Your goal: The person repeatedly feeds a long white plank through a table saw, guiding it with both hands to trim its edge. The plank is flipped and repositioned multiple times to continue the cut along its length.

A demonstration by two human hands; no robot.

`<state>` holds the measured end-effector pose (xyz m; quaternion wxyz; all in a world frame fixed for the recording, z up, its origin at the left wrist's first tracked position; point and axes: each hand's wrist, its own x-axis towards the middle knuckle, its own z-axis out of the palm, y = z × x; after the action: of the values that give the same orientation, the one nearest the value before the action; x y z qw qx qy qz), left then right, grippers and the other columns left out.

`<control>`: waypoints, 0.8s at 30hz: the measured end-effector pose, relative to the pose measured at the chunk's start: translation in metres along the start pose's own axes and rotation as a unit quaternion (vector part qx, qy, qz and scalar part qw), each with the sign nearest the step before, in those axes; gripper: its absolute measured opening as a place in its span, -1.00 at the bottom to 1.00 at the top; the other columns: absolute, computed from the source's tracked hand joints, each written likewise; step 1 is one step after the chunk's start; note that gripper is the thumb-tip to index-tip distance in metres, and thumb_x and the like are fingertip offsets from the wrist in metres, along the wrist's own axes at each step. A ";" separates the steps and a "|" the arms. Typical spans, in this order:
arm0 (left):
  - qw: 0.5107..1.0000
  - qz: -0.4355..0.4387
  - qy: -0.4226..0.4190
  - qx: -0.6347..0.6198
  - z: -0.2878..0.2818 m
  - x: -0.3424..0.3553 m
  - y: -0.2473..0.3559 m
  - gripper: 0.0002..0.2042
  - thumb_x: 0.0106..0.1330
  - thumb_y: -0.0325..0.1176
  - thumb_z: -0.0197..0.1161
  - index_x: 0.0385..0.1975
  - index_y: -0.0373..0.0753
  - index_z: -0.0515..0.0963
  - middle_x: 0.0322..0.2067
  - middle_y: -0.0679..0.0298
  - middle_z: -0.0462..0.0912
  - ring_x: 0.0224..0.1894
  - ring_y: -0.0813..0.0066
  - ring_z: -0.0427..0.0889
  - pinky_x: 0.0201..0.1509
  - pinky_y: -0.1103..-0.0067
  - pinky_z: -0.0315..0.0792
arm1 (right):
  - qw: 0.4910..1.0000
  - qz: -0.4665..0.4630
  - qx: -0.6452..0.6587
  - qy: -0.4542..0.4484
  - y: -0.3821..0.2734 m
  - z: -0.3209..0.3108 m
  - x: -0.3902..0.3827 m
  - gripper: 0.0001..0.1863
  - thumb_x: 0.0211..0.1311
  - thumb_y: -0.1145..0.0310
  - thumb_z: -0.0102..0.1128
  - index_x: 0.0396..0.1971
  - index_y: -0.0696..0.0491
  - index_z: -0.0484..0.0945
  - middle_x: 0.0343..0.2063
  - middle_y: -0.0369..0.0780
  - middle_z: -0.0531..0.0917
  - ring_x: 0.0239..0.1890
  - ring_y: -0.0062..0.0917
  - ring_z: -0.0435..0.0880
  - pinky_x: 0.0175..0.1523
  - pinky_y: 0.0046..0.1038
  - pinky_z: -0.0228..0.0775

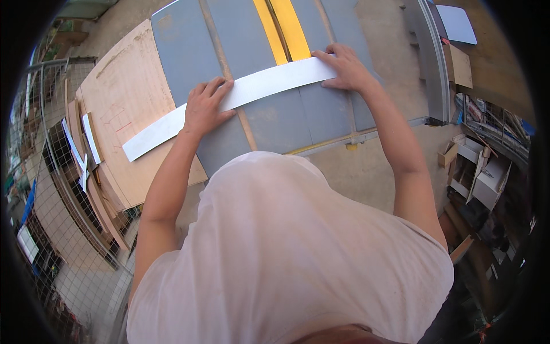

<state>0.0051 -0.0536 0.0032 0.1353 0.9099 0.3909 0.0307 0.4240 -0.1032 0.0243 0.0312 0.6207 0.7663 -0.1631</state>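
Observation:
A long white strip of board [269, 81] lies across the grey saw table [252, 28], its left end reaching over a plywood sheet [129, 80]. My left hand [205, 108] grips the strip left of its middle, with fingers over the far edge and thumb by the near edge. At the strip's right end, my right hand [345, 67] holds it, fingers along the far side and thumb on the near side. The strip's far edge meets the near end of two yellow bands [301, 31] with a dark slot between them. Palms and the strip's underside are hidden.
A grey metal rail [432, 63] runs along the right of the table. White offcuts [91, 137] and wooden strips lean by a wire mesh fence [74, 229] at left. White board boxes [490, 180] and scrap wood lie at right.

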 end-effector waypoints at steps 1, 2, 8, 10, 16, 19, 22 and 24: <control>1.000 0.006 -0.010 -0.008 0.002 -0.001 -0.003 -0.29 0.07 -0.14 0.59 0.33 0.13 0.54 0.29 0.42 0.54 0.13 0.27 0.52 0.33 0.33 0.37 | 1.000 0.004 -0.003 -0.002 0.000 0.000 0.001 -0.19 0.05 0.20 0.53 0.39 -0.22 0.46 0.25 -0.11 0.48 0.36 -0.16 0.39 0.52 -0.18 0.19; 1.000 0.012 -0.020 -0.016 0.003 0.000 -0.006 -0.29 0.06 -0.15 0.59 0.32 0.12 0.56 0.29 0.43 0.54 0.13 0.27 0.52 0.33 0.33 0.38 | 1.000 0.009 -0.007 -0.003 0.000 0.000 0.001 -0.20 0.05 0.20 0.53 0.38 -0.22 0.46 0.24 -0.11 0.48 0.37 -0.16 0.39 0.52 -0.18 0.18; 0.999 0.021 -0.010 -0.037 0.000 0.001 -0.009 -0.30 -0.04 -0.22 0.64 0.24 0.10 0.61 0.27 0.45 0.55 0.08 0.30 0.53 0.26 0.36 0.38 | 1.000 -0.011 0.001 -0.019 0.003 -0.006 0.015 -0.24 0.03 0.21 0.53 0.32 -0.21 0.50 0.21 -0.13 0.49 0.34 -0.18 0.40 0.49 -0.19 0.19; 0.999 0.026 -0.008 -0.044 -0.003 0.005 -0.010 -0.29 -0.07 -0.23 0.65 0.23 0.11 0.61 0.26 0.45 0.56 0.07 0.30 0.53 0.23 0.36 0.38 | 1.000 -0.016 0.006 -0.025 0.005 -0.008 0.017 -0.23 0.02 0.22 0.55 0.32 -0.22 0.51 0.19 -0.14 0.50 0.31 -0.19 0.41 0.47 -0.19 0.21; 0.997 0.037 -0.023 -0.062 -0.005 0.010 -0.019 -0.25 -0.17 -0.27 0.66 0.20 0.14 0.63 0.25 0.43 0.57 0.06 0.29 0.53 0.19 0.34 0.38 | 0.999 -0.034 0.016 -0.024 0.011 -0.003 0.021 -0.20 -0.03 0.23 0.62 0.32 -0.24 0.52 0.15 -0.17 0.51 0.25 -0.25 0.44 0.40 -0.20 0.21; 0.996 0.044 -0.023 -0.069 -0.008 0.017 -0.023 -0.24 -0.21 -0.27 0.67 0.18 0.14 0.64 0.26 0.41 0.57 0.04 0.28 0.53 0.18 0.32 0.39 | 0.998 -0.043 0.031 -0.017 0.015 -0.002 0.022 -0.18 -0.05 0.23 0.64 0.32 -0.26 0.53 0.12 -0.18 0.53 0.24 -0.26 0.44 0.37 -0.19 0.20; 0.996 0.049 -0.024 -0.072 -0.009 0.023 -0.027 -0.22 -0.25 -0.26 0.67 0.18 0.14 0.64 0.27 0.40 0.58 0.02 0.27 0.53 0.16 0.31 0.39 | 0.998 -0.044 0.042 -0.013 0.018 -0.002 0.026 -0.18 -0.08 0.23 0.65 0.30 -0.27 0.55 0.09 -0.20 0.54 0.24 -0.27 0.45 0.35 -0.19 0.20; 0.995 0.054 -0.029 -0.073 -0.012 0.027 -0.029 -0.21 -0.27 -0.26 0.66 0.19 0.14 0.64 0.27 0.39 0.58 0.02 0.26 0.53 0.16 0.30 0.39 | 0.998 -0.039 0.047 -0.011 0.017 -0.004 0.028 -0.18 -0.10 0.23 0.66 0.29 -0.27 0.56 0.07 -0.21 0.55 0.22 -0.28 0.46 0.34 -0.19 0.21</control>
<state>0.0010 -0.0127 0.0052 0.2111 0.9178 0.3339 0.0402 0.4347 -0.0727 0.0176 0.0047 0.5892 0.7810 -0.2068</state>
